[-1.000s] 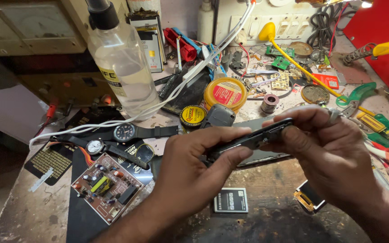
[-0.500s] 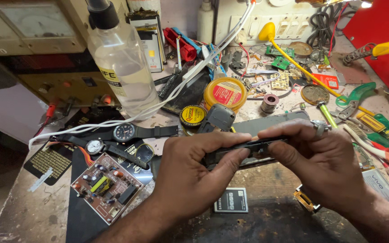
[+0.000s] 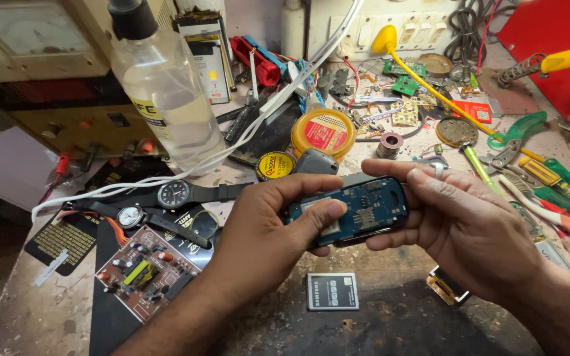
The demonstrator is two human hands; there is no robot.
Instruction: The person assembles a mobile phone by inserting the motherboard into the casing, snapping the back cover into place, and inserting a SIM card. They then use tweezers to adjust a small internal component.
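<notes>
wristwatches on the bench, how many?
2. Both lie left of the left hand: a dark-faced watch nearer the bottle, and a white-faced watch just below it, above the circuit board. Clutter could hide more.

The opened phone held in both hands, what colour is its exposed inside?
Blue. The phone's bared inside shows best in the head view, its only view.

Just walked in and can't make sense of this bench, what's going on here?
A person holds an opened mobile phone in both hands above a cluttered workbench. The left hand grips one end, thumb on its blue circuit board; the right hand holds the other. A loose phone battery lies below, two wristwatches to the left.
</notes>
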